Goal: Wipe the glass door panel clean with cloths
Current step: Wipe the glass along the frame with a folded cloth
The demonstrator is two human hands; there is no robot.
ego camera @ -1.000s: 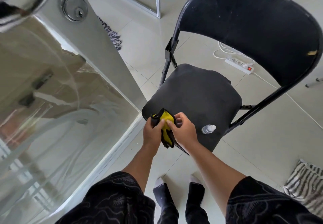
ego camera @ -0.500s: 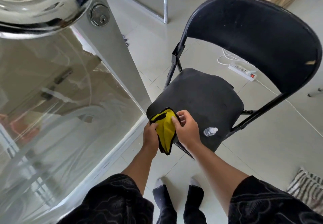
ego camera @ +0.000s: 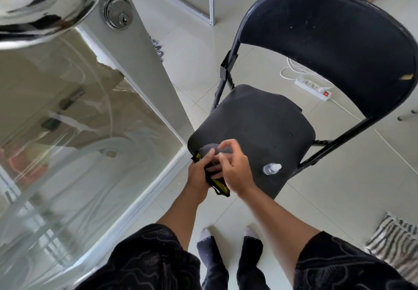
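since half a second ago the cloth [ego camera: 209,150] has been turned, yellow face mostly tucked away and grey side up, the left hand [ego camera: 198,177] wrapped round it and the right hand [ego camera: 236,173] seemingly pinching its top fold (blur hides the fingertips). i'd finish folding it into a flat pad, clean face out, over the chair [ego camera: 267,122] where the spray bottle [ego camera: 271,168] lies close by, then carry it left to the streaked glass door panel [ego camera: 86,154].
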